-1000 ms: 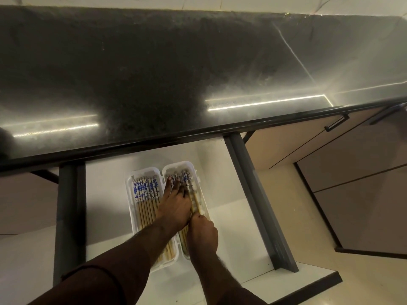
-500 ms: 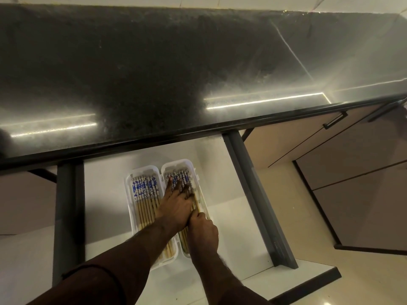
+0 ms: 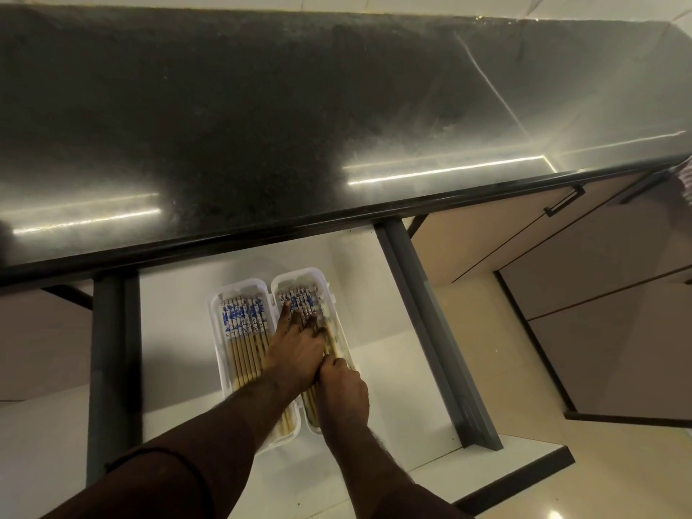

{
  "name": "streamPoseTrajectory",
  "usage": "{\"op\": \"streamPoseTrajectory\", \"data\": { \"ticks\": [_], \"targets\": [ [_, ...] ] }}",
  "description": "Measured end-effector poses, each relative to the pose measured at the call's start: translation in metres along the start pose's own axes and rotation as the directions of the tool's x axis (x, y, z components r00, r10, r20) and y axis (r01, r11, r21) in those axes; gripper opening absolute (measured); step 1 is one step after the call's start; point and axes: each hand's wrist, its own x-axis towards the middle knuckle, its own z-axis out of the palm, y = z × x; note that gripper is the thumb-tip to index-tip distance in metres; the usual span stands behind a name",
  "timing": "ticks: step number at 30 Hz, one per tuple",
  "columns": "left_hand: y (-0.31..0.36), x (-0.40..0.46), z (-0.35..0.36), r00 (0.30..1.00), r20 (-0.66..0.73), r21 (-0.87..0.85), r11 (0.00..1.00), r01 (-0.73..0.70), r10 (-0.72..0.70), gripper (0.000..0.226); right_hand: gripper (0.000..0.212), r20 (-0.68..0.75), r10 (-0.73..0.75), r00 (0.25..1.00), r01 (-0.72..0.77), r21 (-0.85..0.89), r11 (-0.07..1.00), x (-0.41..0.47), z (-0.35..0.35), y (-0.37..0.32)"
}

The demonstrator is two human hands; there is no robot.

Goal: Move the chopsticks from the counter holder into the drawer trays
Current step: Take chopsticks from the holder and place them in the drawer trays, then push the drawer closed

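An open drawer (image 3: 374,331) stood pulled out below the dark worktop (image 3: 262,125). On its white floor lay two white trays side by side, touching along their long edges. The left tray (image 3: 215,331) held a row of chopsticks (image 3: 243,331) lying lengthwise, blue-and-white patterned ends at the far side, plain wooden ends toward the near side. The right tray (image 3: 329,290) held more of the same chopsticks (image 3: 299,297), partly hidden under both hands.

The left hand (image 3: 296,354) reached across from the left, palm down, fingers spread flat and pressing on the chopsticks in the right tray; it gripped nothing. The right hand (image 3: 342,391) sat just near of it, touching it, fingers curled down over the near part of the right tray; whether it held any chopsticks could not be told. Dark sleeves covered both forearms. Cabinet doors (image 3: 561,256) stood to the right
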Motion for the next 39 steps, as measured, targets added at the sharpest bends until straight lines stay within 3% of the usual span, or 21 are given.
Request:
{"op": "streamPoseTrajectory", "data": {
  "ticks": [9, 16, 26, 33, 39],
  "targets": [
    [0.003, -0.001, 0.006, 1.000, -0.018, 0.043, 0.999, -0.003, 0.004, 0.074, 0.034, -0.021, -0.014, 1.000, 0.015, 0.038, 0.999, -0.003, -0.005, 0.003],
    [0.005, -0.003, 0.006, 0.999, -0.043, 0.062, 0.998, -0.010, 0.013, 0.065, 0.029, -0.058, -0.002, 0.998, 0.004, 0.021, 1.000, -0.009, -0.006, 0.004],
    [-0.008, -0.029, -0.003, 0.982, -0.180, -0.067, 0.997, 0.039, -0.050, 0.065, 0.038, -0.148, 0.018, 0.989, -0.021, -0.017, 1.000, -0.029, -0.034, 0.006],
    [-0.008, -0.068, -0.027, 0.957, -0.261, -0.160, 0.983, 0.087, -0.127, 0.061, 0.024, -0.292, -0.054, 0.955, 0.037, -0.067, 0.997, -0.051, -0.074, -0.001],
    [-0.004, -0.127, -0.045, 0.885, -0.388, -0.269, 0.950, 0.159, -0.258, 0.062, 0.022, -0.396, -0.186, 0.899, 0.165, -0.087, 0.982, -0.088, -0.097, -0.003]
  ]
}}
